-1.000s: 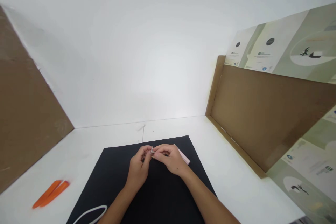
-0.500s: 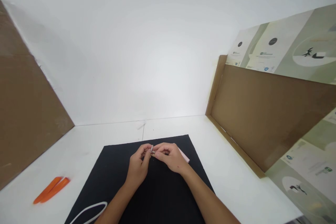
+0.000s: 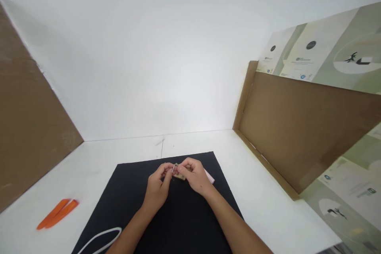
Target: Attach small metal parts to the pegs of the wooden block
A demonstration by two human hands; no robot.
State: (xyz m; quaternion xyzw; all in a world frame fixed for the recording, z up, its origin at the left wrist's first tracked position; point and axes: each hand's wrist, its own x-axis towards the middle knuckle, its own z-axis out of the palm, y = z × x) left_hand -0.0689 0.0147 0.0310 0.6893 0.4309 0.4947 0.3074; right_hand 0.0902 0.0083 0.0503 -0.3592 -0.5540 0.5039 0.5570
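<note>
Work was under way over the black mat (image 3: 184,222), close to its far edge. The left hand (image 3: 157,185) was drawn into a pinch, thumb against curled fingers, and had hold of a small shiny piece (image 3: 173,168), which stood tilted in the gap between the two hands. The right hand (image 3: 195,177) was nearly closed, its thumb and forefinger just beside that piece; whether they gripped it could not be told. A tan item (image 3: 180,176) showed just below the right fingers; what supported it was not determinable. A pink item (image 3: 210,176) showed over the mat, partly hidden behind the right hand.

Progress: handling of the shiny piece was judged incomplete. It was in the fingers and not yet set down, and no finished result could be confirmed, the detail being too small.

Elsewhere, a white loop (image 3: 120,230) lay toward the mat's near left, and two orange strips (image 3: 58,214) lay on the white surface (image 3: 262,190), left of the mat.
</note>
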